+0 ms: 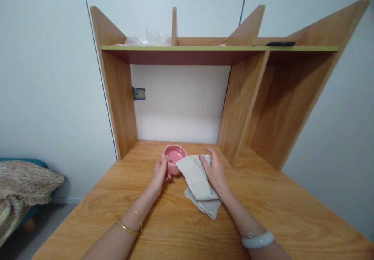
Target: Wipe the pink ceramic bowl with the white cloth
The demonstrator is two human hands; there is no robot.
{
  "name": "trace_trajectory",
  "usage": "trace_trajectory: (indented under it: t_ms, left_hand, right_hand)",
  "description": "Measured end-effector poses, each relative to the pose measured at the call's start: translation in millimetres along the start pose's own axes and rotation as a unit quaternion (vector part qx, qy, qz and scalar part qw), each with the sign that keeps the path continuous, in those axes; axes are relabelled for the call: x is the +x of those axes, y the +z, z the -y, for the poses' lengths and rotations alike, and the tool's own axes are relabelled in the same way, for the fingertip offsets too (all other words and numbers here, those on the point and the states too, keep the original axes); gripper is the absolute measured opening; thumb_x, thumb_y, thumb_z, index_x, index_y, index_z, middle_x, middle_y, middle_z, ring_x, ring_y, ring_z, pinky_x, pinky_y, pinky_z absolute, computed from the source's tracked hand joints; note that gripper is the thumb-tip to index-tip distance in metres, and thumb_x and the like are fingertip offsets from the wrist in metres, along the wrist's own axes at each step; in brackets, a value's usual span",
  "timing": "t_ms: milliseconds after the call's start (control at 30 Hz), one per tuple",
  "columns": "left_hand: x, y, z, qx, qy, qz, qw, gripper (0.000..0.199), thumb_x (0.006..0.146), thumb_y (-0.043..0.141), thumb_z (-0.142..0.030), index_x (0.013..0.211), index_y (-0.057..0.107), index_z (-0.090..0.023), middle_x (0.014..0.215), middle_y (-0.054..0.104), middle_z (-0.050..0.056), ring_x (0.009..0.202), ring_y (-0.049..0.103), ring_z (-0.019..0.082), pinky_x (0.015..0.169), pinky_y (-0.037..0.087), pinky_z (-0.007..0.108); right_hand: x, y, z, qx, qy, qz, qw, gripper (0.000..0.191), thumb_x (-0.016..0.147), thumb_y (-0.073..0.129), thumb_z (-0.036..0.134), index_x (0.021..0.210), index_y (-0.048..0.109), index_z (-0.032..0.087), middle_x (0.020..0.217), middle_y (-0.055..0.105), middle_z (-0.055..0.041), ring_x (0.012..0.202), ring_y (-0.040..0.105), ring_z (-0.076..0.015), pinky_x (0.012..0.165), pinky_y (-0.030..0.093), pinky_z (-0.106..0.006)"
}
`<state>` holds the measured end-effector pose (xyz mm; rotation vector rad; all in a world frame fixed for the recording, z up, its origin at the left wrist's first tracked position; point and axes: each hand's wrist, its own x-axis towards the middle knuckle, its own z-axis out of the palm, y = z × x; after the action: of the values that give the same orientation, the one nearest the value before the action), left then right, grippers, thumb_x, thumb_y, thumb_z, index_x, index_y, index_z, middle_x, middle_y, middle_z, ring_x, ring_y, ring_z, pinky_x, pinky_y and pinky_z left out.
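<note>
Reaching in over the desk (175,229), past a gold bangle (127,229) on one wrist and a pale one on the other, the two hands are apart, each with its own thing. The right hand (215,174) has the grey cloth (197,178) near its top edge, thumb over it, the folds hanging loosely toward the near side. The left hand (159,174) grips the pink bowl (176,155) by its left side, thumb at the rim, the hollow in view; whether its base touches the desk, I cannot tell. A cloth corner overlaps the bowl's right edge (contact there is hard to judge). The step in hand looks like bringing cloth and bowl together; the next move calls for a steady left grip and the loose folds gathered, since a slack cloth could drag or slip. Beyond, the shelf (189,48) carries crumpled plastic (150,39) and a black thing (281,43), with an open wall box (140,93) below.
</note>
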<state>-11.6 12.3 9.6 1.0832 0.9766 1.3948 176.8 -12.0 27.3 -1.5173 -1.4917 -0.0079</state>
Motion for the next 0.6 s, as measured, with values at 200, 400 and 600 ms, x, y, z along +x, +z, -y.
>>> trace_trajectory:
  t_ms: [200, 400, 600]
  left_hand:
    - [1, -1.6, -8, -0.029, 0.023, -0.030, 0.999, 0.046, 0.066, 0.051, -0.061, 0.062, 0.048, -0.016, 0.034, 0.045, -0.006, 0.026, 0.036, 0.005, 0.029, 0.024, 0.015]
    - [0, -0.4, -9, -0.049, 0.023, -0.042, 0.998, 0.048, 0.065, 0.053, -0.063, 0.068, 0.048, -0.015, 0.036, 0.046, -0.006, 0.027, 0.039, 0.005, 0.030, 0.024, 0.015]
    - [2, -3.4, -9, -0.056, 0.018, -0.048, 0.997, 0.047, 0.063, 0.055, -0.063, 0.066, 0.048, -0.016, 0.039, 0.047, -0.006, 0.029, 0.039, 0.005, 0.031, 0.026, 0.015]
  right_hand:
    - [0, 1, -1, -0.005, -0.001, 0.005, 1.000, 0.037, 0.082, 0.041, 0.038, 0.114, 0.048, 0.020, 0.095, 0.063, -0.0079, 0.082, 0.059, -0.0220, 0.068, 0.042, -0.030]
    - [-2, 8, -5, -0.036, -0.002, 0.048, 0.998, 0.029, 0.084, 0.040, 0.034, 0.105, 0.055, 0.020, 0.086, 0.066, -0.0070, 0.080, 0.060, -0.0206, 0.064, 0.040, -0.027]
    - [-3, 11, -7, -0.084, 0.003, 0.083, 0.993, 0.033, 0.084, 0.040, 0.039, 0.107, 0.054, 0.020, 0.069, 0.063, -0.0025, 0.063, 0.058, -0.0174, 0.053, 0.034, -0.024]
